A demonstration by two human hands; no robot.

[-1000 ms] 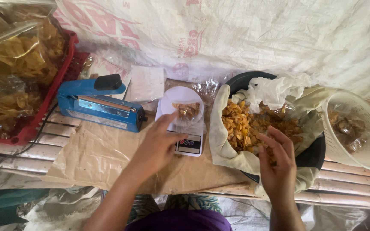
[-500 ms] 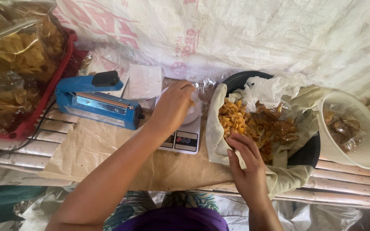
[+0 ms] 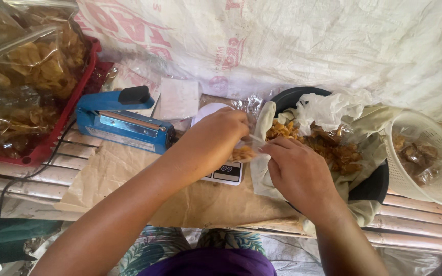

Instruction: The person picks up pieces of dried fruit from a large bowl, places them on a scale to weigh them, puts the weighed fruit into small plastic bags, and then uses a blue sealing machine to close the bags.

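While both hands, left (image 3: pixel 216 140) and right (image 3: pixel 295 171), pinch a small bag (image 3: pixel 244 152) of chips mid-frame, chips could spill onto the scale (image 3: pixel 226 173) if it tips.

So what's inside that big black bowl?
The black bowl is lined with pale cloth holding golden-brown fried chips. The right hand and the lining hide the bowl's bottom and how deep the pile goes.

slatted bamboo bench (image 3: pixel 425 220) carries brown paper (image 3: pixel 129 179) and a red tray (image 3: pixel 52 138).
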